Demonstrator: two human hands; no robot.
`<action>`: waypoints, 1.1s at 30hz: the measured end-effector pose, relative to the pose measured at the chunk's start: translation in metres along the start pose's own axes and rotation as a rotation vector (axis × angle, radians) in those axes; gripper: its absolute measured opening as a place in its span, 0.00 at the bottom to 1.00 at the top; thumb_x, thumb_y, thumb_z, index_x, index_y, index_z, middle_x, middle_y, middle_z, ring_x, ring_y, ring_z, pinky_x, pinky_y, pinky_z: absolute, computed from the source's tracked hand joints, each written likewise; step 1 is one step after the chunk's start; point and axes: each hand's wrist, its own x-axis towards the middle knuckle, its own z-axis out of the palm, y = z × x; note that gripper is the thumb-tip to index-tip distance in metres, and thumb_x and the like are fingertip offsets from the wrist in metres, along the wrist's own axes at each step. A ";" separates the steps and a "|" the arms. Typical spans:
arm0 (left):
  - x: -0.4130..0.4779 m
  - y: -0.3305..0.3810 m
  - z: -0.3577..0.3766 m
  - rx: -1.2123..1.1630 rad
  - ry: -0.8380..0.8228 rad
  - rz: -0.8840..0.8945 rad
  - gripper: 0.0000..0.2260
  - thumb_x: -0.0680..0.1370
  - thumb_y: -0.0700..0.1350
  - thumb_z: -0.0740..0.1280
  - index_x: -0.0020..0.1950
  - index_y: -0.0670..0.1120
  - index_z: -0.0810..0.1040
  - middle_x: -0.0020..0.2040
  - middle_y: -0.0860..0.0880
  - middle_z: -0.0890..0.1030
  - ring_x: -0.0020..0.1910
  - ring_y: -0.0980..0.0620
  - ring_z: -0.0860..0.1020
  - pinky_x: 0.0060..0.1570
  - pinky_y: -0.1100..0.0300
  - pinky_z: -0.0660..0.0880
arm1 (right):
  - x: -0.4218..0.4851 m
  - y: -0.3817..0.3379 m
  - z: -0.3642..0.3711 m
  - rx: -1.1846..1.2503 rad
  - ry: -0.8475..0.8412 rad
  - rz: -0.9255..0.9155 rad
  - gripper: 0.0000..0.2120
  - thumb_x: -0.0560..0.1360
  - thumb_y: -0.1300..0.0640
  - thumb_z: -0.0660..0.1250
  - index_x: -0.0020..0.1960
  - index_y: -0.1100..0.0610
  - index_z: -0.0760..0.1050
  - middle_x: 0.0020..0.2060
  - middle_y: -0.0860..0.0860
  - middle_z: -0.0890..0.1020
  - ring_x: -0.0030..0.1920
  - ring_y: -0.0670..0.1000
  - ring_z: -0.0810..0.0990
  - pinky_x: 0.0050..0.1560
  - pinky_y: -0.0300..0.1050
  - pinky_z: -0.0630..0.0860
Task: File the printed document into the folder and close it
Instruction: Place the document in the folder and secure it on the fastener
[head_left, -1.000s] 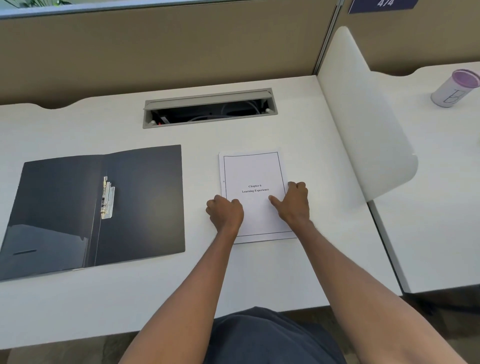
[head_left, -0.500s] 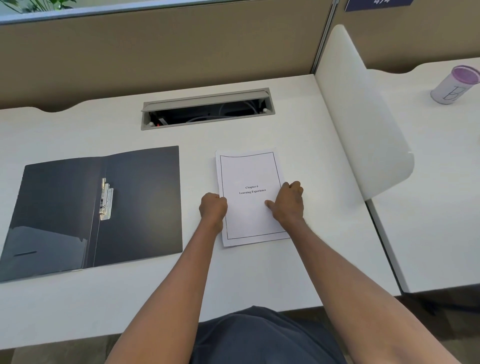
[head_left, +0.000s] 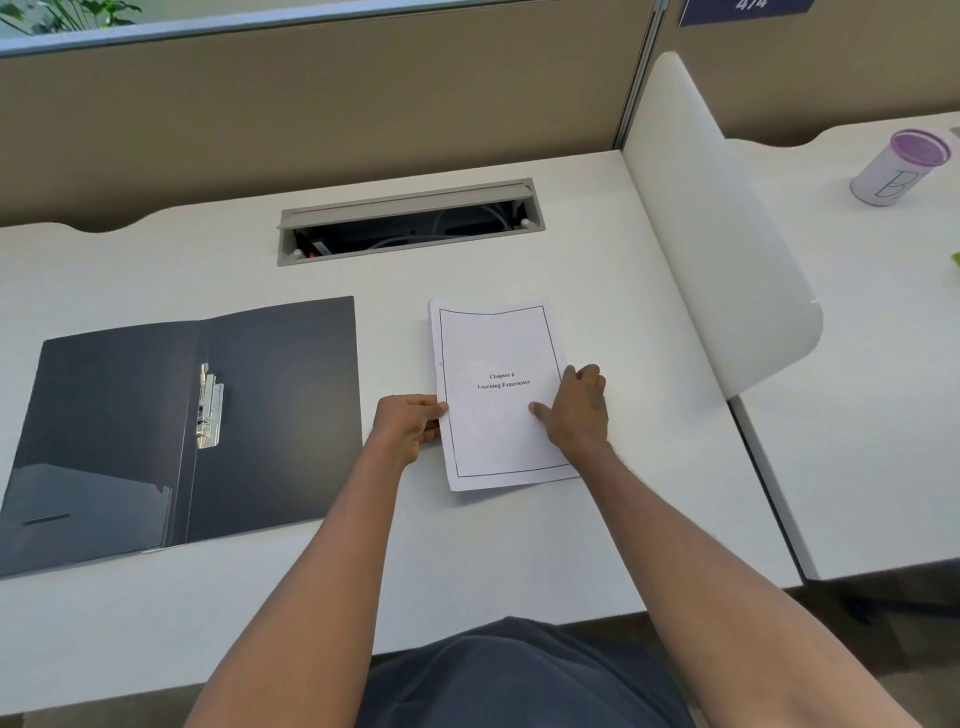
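The printed document (head_left: 493, 343), a thin stack of white sheets with a black border and the title "Chapter 6 Learning Experience", lies on the white desk (head_left: 519, 545). My left hand (head_left: 408, 423) pinches its left edge, thumb on top. My right hand (head_left: 579, 410) grips its right edge, thumb on the page and fingers curled around the edge. The dark folder (head_left: 280, 415) lies open flat to the left, with a metal clip fastener (head_left: 209, 405) by its spine and an inner pocket at the lower left.
A grey cable hatch (head_left: 408, 221) stands open behind the document. A white curved divider (head_left: 727, 234) bounds the desk on the right; beyond it stands a white cup with a purple lid (head_left: 901, 166). A tan partition wall runs along the back.
My left hand slid from on top of the page to its left edge and now pinches it. My right hand shifted to the right edge. The document's far end looks slightly bowed.
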 end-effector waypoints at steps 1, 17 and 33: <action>0.001 0.000 -0.001 -0.003 -0.003 0.003 0.05 0.76 0.29 0.73 0.49 0.35 0.81 0.43 0.41 0.85 0.37 0.46 0.84 0.30 0.59 0.82 | 0.000 0.002 0.000 0.020 0.002 0.000 0.29 0.76 0.46 0.74 0.66 0.63 0.69 0.65 0.59 0.69 0.65 0.58 0.69 0.62 0.50 0.75; 0.008 0.014 -0.089 -0.132 -0.094 -0.005 0.05 0.77 0.30 0.72 0.51 0.37 0.82 0.39 0.45 0.88 0.36 0.52 0.87 0.35 0.62 0.83 | 0.003 -0.020 -0.008 0.808 -0.252 0.026 0.21 0.79 0.52 0.71 0.68 0.60 0.75 0.49 0.53 0.81 0.44 0.48 0.77 0.44 0.41 0.73; 0.004 0.023 -0.270 0.065 -0.043 0.207 0.10 0.75 0.32 0.75 0.57 0.35 0.84 0.53 0.35 0.87 0.46 0.46 0.88 0.46 0.59 0.86 | -0.035 -0.135 0.060 1.161 -0.482 0.055 0.10 0.77 0.65 0.73 0.56 0.68 0.82 0.50 0.60 0.87 0.47 0.54 0.86 0.50 0.43 0.83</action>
